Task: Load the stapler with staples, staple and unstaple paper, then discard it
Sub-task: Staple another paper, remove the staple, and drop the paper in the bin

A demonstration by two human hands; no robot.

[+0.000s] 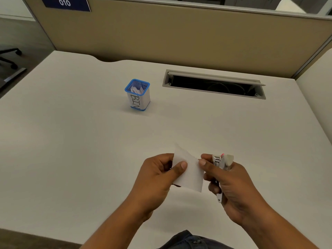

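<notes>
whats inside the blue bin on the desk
White paper scraps show just below the rim of the bin. Its walls and the BIN label cover whatever lies lower, so how full it is cannot be told.

stapler [220, 163]: shiny metal | paper [188, 169]: matt white | bin [138, 95]: wire mesh | desk [71, 141]: smooth matt

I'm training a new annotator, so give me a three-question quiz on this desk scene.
1. True or false: the stapler lies on the desk.
2. Which hand grips the stapler? A) left hand B) right hand
3. Fill in: the blue-rimmed cup is labelled ____.
Key: 1 false, it is held above the desk; 2 B, the left hand pinches the paper; 3 BIN.
</notes>
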